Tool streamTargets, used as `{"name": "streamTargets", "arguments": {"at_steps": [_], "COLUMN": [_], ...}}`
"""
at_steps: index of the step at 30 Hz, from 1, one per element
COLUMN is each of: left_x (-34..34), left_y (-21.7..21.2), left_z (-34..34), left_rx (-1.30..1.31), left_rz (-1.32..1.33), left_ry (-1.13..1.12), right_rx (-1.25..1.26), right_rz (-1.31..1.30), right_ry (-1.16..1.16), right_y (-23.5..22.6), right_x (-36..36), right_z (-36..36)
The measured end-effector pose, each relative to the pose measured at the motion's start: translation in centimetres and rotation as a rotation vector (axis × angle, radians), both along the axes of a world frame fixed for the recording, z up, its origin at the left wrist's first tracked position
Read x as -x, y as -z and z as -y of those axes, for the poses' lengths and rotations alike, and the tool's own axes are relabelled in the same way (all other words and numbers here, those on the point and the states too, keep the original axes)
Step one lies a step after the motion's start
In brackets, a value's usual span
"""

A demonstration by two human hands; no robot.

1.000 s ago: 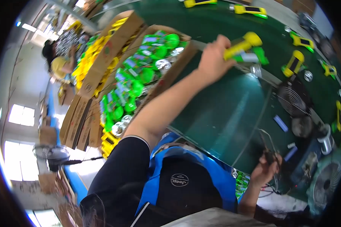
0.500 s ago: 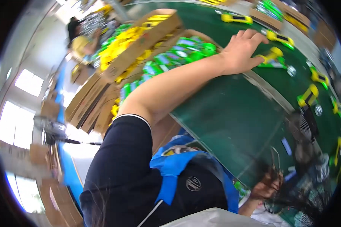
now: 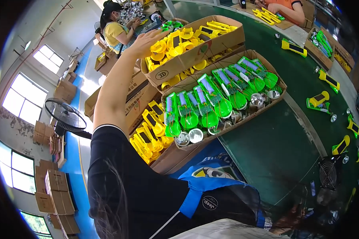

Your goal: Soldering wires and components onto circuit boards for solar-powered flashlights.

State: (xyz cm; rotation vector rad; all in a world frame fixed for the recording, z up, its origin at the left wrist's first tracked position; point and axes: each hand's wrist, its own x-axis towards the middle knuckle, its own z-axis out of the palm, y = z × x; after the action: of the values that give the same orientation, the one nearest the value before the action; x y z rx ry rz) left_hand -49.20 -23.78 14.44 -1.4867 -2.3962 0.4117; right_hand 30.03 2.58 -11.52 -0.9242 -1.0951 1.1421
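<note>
A: What are the fingers up to on your feed?

B: I've got the left hand (image 3: 145, 43) out over the end of the upper carton (image 3: 183, 62), fingers stretched out, nothing pinched that I can see. The right hand (image 3: 292, 218) is a dark smudge well apart from it, so I can't tell how those fingers are.

A: And the parts?

B: Yellow casings (image 3: 175, 44) are piled right by the left fingertips; can't tell if they touch. Green casings (image 3: 222, 106) sit in rows nearer the body than those fingers.

A: So which step?

B: Looks like reaching for a yellow piece, imo. I'd say that calls for curling the fingers around just one, without snagging its neighbours.
</note>
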Motion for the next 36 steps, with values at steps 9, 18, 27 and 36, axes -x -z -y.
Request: {"name": "streamTargets", "arguments": {"at_steps": [9,18,27,36], "left_x": [-4.2,-4.7,-5.3,-5.2], "left_y": [-2.8,-1.1,-0.8,1.6], "left_z": [-5.1,-4.0,-5.3,-2.8], "left_rx": [0.13,0.06,0.004,-0.598], "left_rz": [0.176,0.135,0.163,-0.023], "left_ry": [0.473,0.279,0.192,0.272], "right_rx": [-0.366,-0.11,-0.305,-0.178], "right_rz": [-0.167,0.106,-0.289,1.161], "right_ry": [-0.278,0.044,-0.349,0.114], "right_y": [-1.6,-1.1,1.6,0.1], "right_x": [4.5,3.7,2.6,0.6], "right_z": [-0.1,0.6,-2.0,-0.8]}}
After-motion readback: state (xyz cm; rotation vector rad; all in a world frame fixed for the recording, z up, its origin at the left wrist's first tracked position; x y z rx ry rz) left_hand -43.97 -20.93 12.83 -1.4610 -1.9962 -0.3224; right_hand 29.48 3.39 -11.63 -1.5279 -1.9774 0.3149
